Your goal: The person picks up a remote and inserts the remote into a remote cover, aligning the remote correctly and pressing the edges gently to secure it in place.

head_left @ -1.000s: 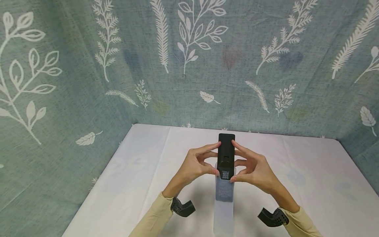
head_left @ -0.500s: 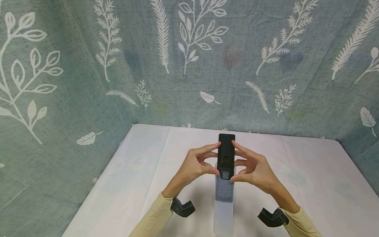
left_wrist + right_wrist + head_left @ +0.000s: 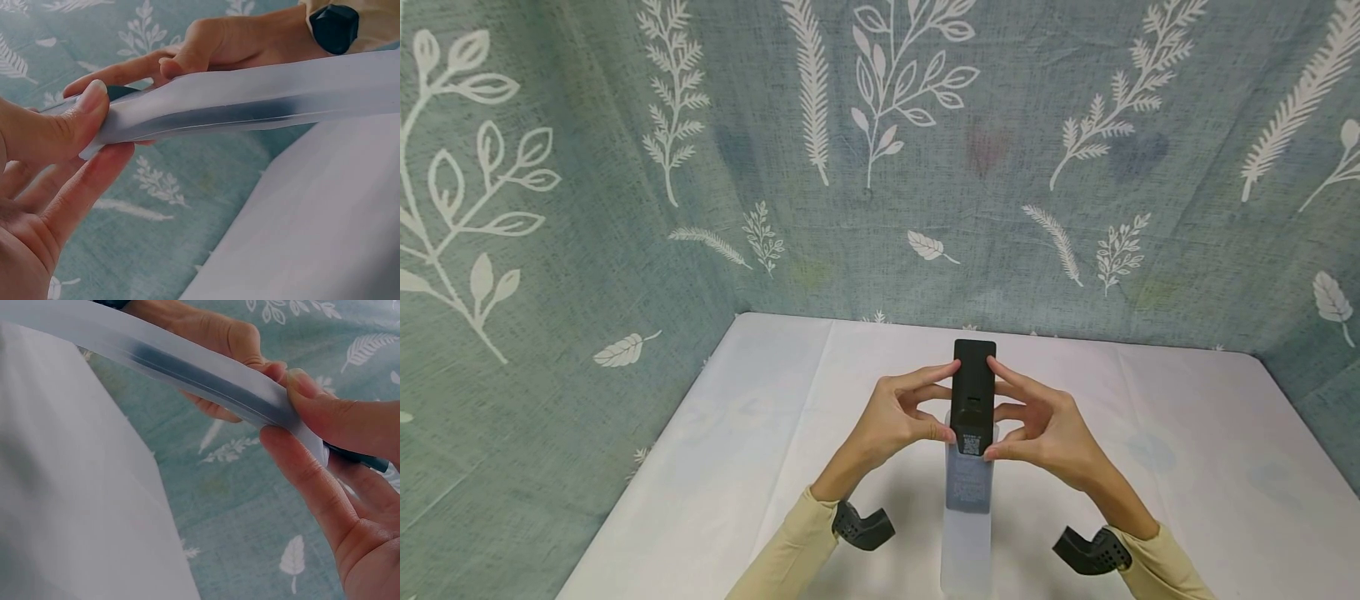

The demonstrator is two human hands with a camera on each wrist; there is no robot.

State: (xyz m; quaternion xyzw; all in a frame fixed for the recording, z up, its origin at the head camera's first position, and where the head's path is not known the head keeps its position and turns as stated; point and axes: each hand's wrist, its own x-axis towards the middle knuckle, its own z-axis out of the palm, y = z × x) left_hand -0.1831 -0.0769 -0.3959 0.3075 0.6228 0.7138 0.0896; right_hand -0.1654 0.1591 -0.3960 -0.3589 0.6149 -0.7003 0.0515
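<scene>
Pinching remote control (image 3: pixel 973 379) in translucent sleeve (image 3: pixel 966 552), left hand (image 3: pixel 883 422) and right hand (image 3: pixel 1054 427); likely light, floppy well below grip; hold edges.

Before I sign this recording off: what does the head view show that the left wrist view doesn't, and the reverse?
Only the head view: the printed code on the device and the left wristband. Only the left wrist view: the thin side of the cover. Both: the left hand and right hand where the device sticks out, the table and the backdrop.
</scene>
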